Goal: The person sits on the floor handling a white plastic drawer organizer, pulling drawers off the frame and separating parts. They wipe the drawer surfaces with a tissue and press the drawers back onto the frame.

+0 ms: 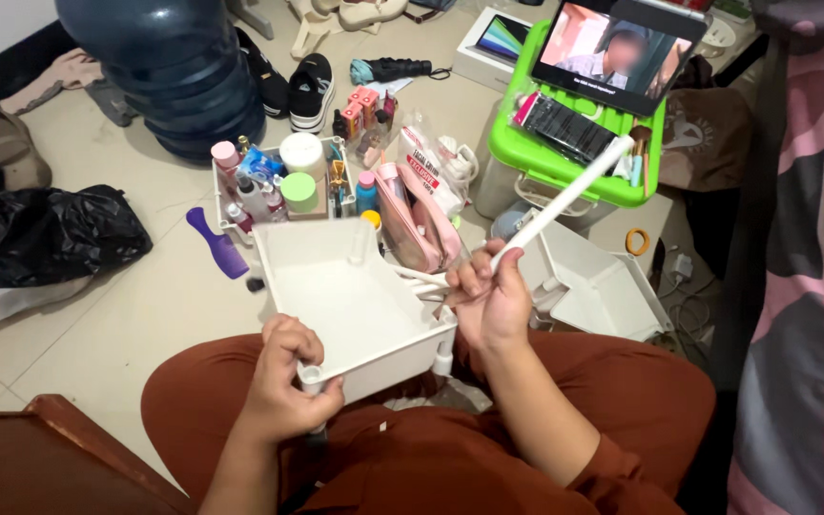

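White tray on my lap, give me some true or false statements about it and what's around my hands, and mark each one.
1. The left hand grips a corner post of the white tray. True.
2. The right hand holds a purple comb. False: it holds a white tube; the purple comb lies on the floor.
3. The tray is filled with bottles. False: it is bare inside; the bottles stand in a separate organiser behind it.
4. A blue water jug stands on the floor beyond the tray. True.
5. A tablet rests on a green-lidded box. True.
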`<action>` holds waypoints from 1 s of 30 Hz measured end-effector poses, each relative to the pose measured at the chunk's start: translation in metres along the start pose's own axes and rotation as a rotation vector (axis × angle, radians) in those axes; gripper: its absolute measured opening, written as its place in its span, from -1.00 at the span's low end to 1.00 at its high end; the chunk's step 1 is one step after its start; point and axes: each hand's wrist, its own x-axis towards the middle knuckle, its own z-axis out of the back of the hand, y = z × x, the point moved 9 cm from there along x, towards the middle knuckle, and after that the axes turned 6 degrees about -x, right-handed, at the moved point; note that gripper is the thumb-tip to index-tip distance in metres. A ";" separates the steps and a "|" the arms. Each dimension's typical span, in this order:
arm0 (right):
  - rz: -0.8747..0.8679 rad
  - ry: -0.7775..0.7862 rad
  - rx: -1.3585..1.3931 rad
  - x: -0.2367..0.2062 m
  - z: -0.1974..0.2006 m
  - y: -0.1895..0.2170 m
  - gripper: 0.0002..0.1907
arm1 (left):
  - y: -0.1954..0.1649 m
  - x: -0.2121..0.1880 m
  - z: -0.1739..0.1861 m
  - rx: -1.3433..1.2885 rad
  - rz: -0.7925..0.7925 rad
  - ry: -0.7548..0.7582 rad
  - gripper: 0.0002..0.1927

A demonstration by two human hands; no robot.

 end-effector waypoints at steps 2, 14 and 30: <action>-0.076 -0.019 -0.133 0.004 0.012 -0.005 -0.55 | -0.004 -0.002 0.003 0.086 -0.067 -0.031 -0.46; -0.077 0.223 -2.172 0.049 0.119 -0.059 -0.65 | 0.071 -0.039 0.115 -0.604 0.234 -0.983 -0.55; 0.336 -0.152 -1.019 0.020 0.065 0.025 -0.49 | 0.132 -0.019 0.010 -1.256 0.847 -0.971 -0.52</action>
